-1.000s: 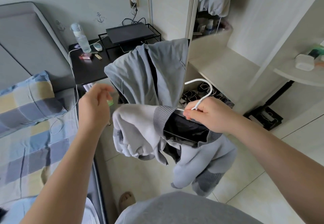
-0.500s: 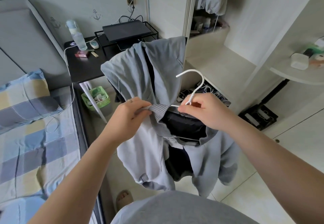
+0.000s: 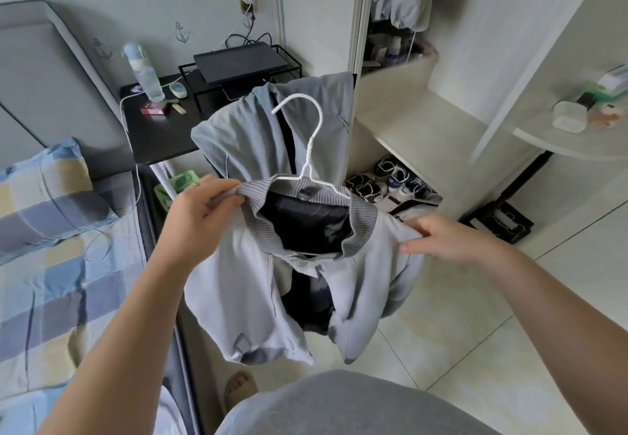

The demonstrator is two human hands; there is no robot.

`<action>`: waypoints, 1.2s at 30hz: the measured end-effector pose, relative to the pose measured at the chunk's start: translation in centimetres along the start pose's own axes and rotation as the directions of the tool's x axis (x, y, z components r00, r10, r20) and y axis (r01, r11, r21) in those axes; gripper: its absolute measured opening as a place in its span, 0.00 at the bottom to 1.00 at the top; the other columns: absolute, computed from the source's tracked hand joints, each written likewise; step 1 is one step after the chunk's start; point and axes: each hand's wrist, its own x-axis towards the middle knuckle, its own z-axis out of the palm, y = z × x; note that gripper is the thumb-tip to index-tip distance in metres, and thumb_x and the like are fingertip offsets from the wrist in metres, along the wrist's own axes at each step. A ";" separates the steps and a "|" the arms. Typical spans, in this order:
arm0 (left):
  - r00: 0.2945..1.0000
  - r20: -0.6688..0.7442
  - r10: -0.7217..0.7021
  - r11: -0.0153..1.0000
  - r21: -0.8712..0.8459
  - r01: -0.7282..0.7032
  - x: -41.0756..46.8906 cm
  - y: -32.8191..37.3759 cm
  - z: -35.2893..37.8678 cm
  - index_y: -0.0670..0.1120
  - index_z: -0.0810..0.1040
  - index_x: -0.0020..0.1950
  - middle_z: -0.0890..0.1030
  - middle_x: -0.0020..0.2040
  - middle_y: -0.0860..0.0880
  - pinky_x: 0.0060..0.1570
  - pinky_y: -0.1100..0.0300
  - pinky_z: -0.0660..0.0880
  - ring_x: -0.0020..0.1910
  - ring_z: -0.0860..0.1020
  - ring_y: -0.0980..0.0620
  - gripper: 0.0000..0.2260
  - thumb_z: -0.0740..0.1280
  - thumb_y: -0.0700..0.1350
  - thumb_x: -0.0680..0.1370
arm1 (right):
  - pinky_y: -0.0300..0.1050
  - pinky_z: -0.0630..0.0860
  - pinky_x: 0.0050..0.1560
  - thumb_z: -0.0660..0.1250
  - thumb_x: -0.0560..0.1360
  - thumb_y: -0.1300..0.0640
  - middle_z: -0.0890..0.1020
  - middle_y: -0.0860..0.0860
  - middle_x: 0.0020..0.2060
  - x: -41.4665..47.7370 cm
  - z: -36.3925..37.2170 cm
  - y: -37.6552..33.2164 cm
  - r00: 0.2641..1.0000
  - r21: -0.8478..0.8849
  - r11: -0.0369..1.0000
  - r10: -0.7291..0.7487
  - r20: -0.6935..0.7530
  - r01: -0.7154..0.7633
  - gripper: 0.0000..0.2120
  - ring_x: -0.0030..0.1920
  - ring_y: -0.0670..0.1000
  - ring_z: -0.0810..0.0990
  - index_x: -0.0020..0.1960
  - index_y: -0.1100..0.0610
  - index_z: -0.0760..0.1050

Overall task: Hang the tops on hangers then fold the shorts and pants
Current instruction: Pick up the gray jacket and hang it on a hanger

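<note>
A jacket (image 3: pixel 238 281) on a hanger (image 3: pixel 311 149)
The left hand (image 3: pixel 200 210) grips one shoulder; the right hand (image 3: pixel 448 240) pinches the other.

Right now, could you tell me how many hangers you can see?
1. The hanger sits in the collar of the top, gripped by the left hand and right hand. Others may be hidden in the wardrobe.

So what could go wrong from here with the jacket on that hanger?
Neither the left hand nor the right hand holds the white hanger by its hook; both grip the grey jacket at its shoulders, so the hanger could tip or slide out.
The jacket's front hangs open, so a shoulder may slip off.
The hook sits close to the grey garment behind and might snag.
</note>
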 end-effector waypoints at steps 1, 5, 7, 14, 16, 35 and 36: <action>1.000 -0.012 -0.001 1.000 0.006 0.001 0.0 -0.1 -0.1 0.60 0.80 0.49 0.77 0.42 0.52 0.46 0.65 0.70 0.44 0.75 0.53 0.09 0.66 0.44 0.78 | 0.52 0.76 0.49 0.71 0.77 0.57 0.83 0.63 0.46 0.0 0.2 -0.1 1.000 0.020 1.000 -0.007 -0.013 0.008 0.07 0.44 0.56 0.82 0.51 0.60 0.81; 1.000 -0.020 0.024 0.999 0.031 -0.023 -0.1 -0.2 -1.3 0.72 0.78 0.49 0.77 0.41 0.61 0.45 0.74 0.67 0.41 0.73 0.62 0.20 0.68 0.42 0.78 | 0.41 0.65 0.33 0.73 0.76 0.54 0.70 0.45 0.26 -0.1 0.4 -0.4 0.943 0.132 0.980 -0.101 -0.318 0.150 0.16 0.30 0.43 0.67 0.31 0.50 0.74; 1.000 -0.019 0.002 0.998 0.058 -0.001 -0.3 -0.6 -1.8 0.69 0.79 0.50 0.75 0.39 0.61 0.42 0.75 0.66 0.39 0.71 0.63 0.21 0.70 0.39 0.78 | 0.36 0.67 0.35 0.71 0.77 0.54 0.73 0.48 0.27 -0.2 0.3 -0.7 0.907 0.188 0.954 -0.142 -0.397 0.231 0.12 0.32 0.43 0.70 0.35 0.48 0.80; 0.997 -0.003 -0.080 0.980 0.182 0.080 -0.9 -0.7 -0.9 0.43 0.85 0.56 0.78 0.43 0.45 0.41 0.77 0.66 0.41 0.74 0.52 0.09 0.71 0.35 0.77 | 0.37 0.78 0.48 0.68 0.79 0.59 0.86 0.48 0.41 -0.2 -0.6 -2.5 0.888 0.211 0.931 -0.188 -0.420 0.297 0.11 0.43 0.45 0.84 0.45 0.45 0.84; 0.997 0.001 -0.074 0.978 0.195 0.072 -1.1 -0.6 -0.6 0.44 0.85 0.55 0.79 0.42 0.48 0.40 0.79 0.65 0.42 0.75 0.56 0.09 0.72 0.35 0.77 | 0.38 0.76 0.55 0.69 0.78 0.59 0.86 0.45 0.48 0.0 -0.4 -2.4 0.919 0.181 0.953 -0.167 -0.356 0.243 0.09 0.51 0.42 0.83 0.53 0.47 0.83; 0.991 0.059 -0.120 0.992 0.050 0.117 -1.3 -2.1 -1.0 0.60 0.83 0.49 0.79 0.40 0.44 0.40 0.74 0.67 0.37 0.73 0.53 0.16 0.72 0.36 0.77 | 0.27 0.70 0.40 0.73 0.75 0.63 0.82 0.35 0.33 0.8 1.4 -2.1 0.846 0.151 0.950 -0.162 -0.509 0.273 0.13 0.35 0.35 0.78 0.39 0.45 0.82; 0.992 0.063 -0.112 0.993 0.035 0.110 -1.3 -2.1 -1.0 0.66 0.81 0.48 0.79 0.39 0.47 0.40 0.73 0.67 0.37 0.73 0.53 0.21 0.72 0.36 0.77 | 0.29 0.70 0.40 0.72 0.76 0.62 0.82 0.37 0.31 0.9 1.2 -2.1 0.857 0.190 0.946 -0.140 -0.496 0.264 0.15 0.34 0.36 0.76 0.37 0.43 0.82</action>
